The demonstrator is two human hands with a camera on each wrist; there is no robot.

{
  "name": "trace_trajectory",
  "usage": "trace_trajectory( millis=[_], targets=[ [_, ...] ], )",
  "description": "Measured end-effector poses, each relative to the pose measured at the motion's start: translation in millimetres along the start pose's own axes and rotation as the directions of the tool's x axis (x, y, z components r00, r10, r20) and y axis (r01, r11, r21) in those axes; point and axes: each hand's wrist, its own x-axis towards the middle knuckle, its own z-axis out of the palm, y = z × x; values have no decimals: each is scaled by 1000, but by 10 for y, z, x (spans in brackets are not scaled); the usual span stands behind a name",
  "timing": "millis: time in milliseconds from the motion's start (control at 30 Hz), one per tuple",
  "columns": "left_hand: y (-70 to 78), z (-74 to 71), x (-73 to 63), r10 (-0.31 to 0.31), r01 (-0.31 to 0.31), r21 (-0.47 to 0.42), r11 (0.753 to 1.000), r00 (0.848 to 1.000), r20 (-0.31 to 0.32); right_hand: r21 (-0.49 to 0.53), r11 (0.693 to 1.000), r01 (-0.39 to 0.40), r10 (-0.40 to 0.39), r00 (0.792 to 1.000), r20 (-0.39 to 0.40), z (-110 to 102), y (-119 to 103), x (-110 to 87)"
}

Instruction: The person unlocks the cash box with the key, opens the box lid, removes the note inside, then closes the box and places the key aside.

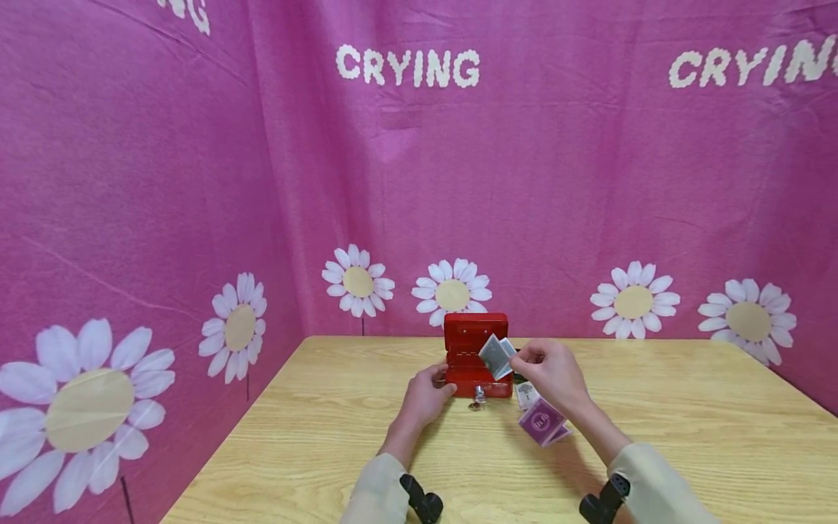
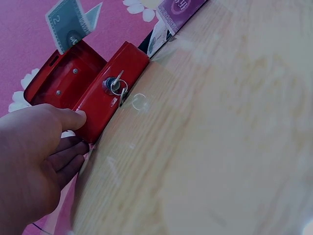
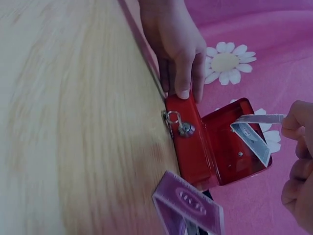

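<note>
A small red cash box (image 1: pixel 480 382) stands on the table with its lid (image 1: pixel 476 325) raised and a key (image 2: pixel 117 82) in the front lock. My left hand (image 1: pixel 425 397) grips the box's left end, thumb on the front and fingers along the side. With thumb and fingertips, my right hand (image 1: pixel 555 372) pinches a folded grey-green banknote (image 1: pixel 495 357), held up in front of the raised lid. A folded purple banknote (image 1: pixel 543 422) stands on the table near the box's right front corner. Behind it lies a pale banknote (image 1: pixel 526 396), partly covered by my right hand in the head view.
A ring hangs from the key at the box's front. Something dark (image 2: pixel 145 44) lies beside the box's right end, mostly hidden. The wooden table (image 1: pixel 314 429) ends at a pink cloth (image 1: pixel 524 182) with daisies, which hangs behind and on the left.
</note>
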Motion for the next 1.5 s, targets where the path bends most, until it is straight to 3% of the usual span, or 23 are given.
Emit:
trace_trajectory(
  millis=[633, 1067, 1500],
  targets=[
    [-16, 11, 0, -20, 20, 2, 1000, 1000, -17, -33, 999, -22, 22, 1000, -2, -246, 17, -121],
    [0, -3, -1, -1, 1, 0, 1000, 1000, -13, -68, 996, 56, -57, 998, -17, -403, 80, -271],
    [-18, 1, -8, -6, 6, -11, 1000, 1000, -1, -110, 994, 1, -2, 1000, -3, -589, 128, -414]
  ],
)
